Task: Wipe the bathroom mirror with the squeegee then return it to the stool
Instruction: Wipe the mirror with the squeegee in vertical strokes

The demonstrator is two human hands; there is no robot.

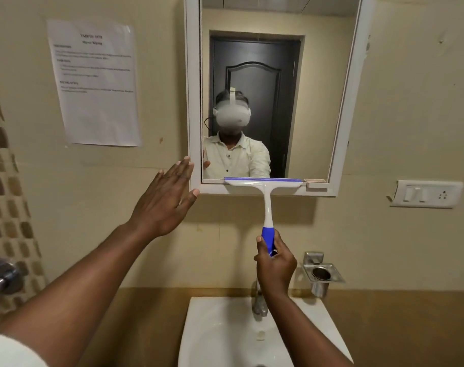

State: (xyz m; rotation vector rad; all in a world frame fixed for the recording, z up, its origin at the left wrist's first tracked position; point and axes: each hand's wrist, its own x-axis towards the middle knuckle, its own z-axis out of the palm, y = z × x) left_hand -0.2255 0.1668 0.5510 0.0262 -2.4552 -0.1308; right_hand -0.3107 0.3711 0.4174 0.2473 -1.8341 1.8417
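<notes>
Nearest the camera, the white sink (pixel 199 340) occupied the lower centre, and a steel tap (pixel 259 305) rose at its back edge, partly hidden by our right forearm. Our right hand (pixel 276 263) was above the tap, its fingers wrapped tight round the blue grip of the squeegee (pixel 266 200). The white shaft ran upward from that grip to the head, whose blue blade lay level along the bottom edge of the mirror (pixel 318 102), at the join of glass and lower frame, right of centre. Whether the blade touched the glass we could not tell. Our left hand (pixel 167 200) was raised with the palm turned to the wall, its fingers straight and slightly apart, holding nothing; the fingertips lay at the lower left corner of the mirror frame, the thumb just under it. Right of the sink a steel cup holder (pixel 322 274) was fixed to the wall, and above it, off the lower right corner of the mirror, a white switch plate (pixel 427 194). A printed sheet (pixel 95 83) hung left of the mirror, its text too blurred to read. The glass showed our reflection and a dark door (pixel 254 64) behind.
</notes>
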